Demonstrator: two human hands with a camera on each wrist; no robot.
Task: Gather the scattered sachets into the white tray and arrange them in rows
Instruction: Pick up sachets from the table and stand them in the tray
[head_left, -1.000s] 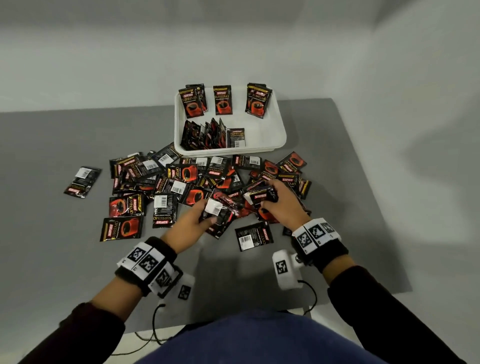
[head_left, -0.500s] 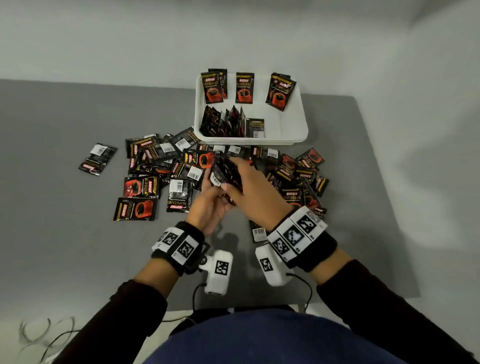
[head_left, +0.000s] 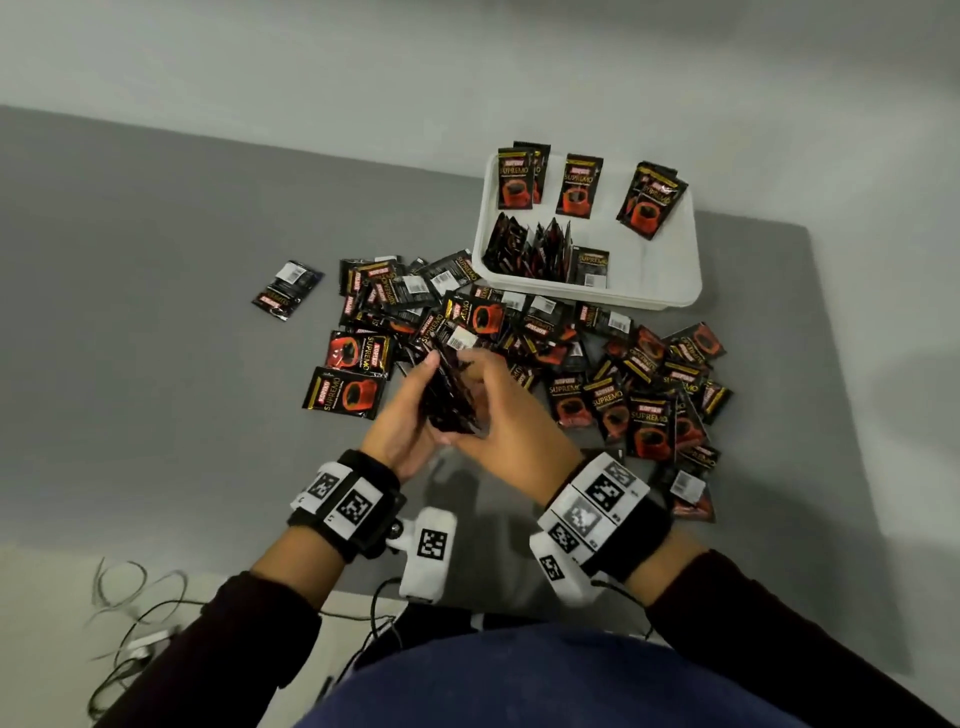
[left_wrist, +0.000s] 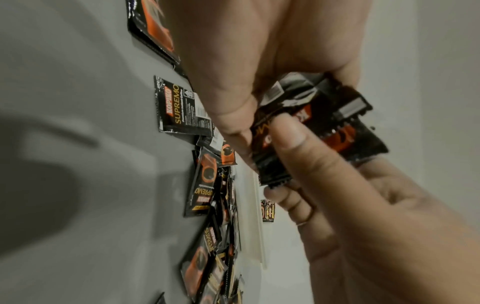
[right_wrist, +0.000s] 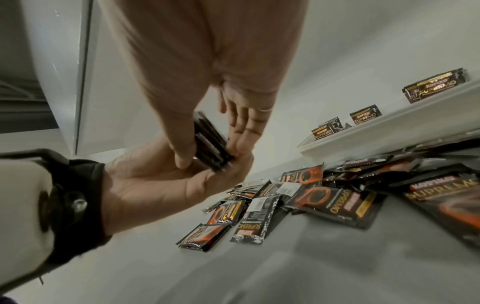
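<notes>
Black and red coffee sachets (head_left: 571, 353) lie scattered over the grey table in front of the white tray (head_left: 670, 304). Both hands meet above the pile's near left side around a small stack of sachets (head_left: 449, 400). My left hand (head_left: 405, 415) cradles the stack (right_wrist: 210, 144) from below, its thumb pressed on the front (left_wrist: 324, 123). My right hand (head_left: 504, 410) pinches the same stack between thumb and fingers. Inside the tray a row of upright sachets (head_left: 530, 249) stands at the front left, and three groups lean on the far wall.
A lone sachet (head_left: 287, 289) lies apart at the left of the pile. More sachets (head_left: 688, 493) reach down the right side near my right wrist. Cables (head_left: 130, 597) lie on the floor at the lower left, past the table's near edge.
A second ago each hand was picking sachets from the pile. They have since come together and lifted, and now both hold one stack between them.
</notes>
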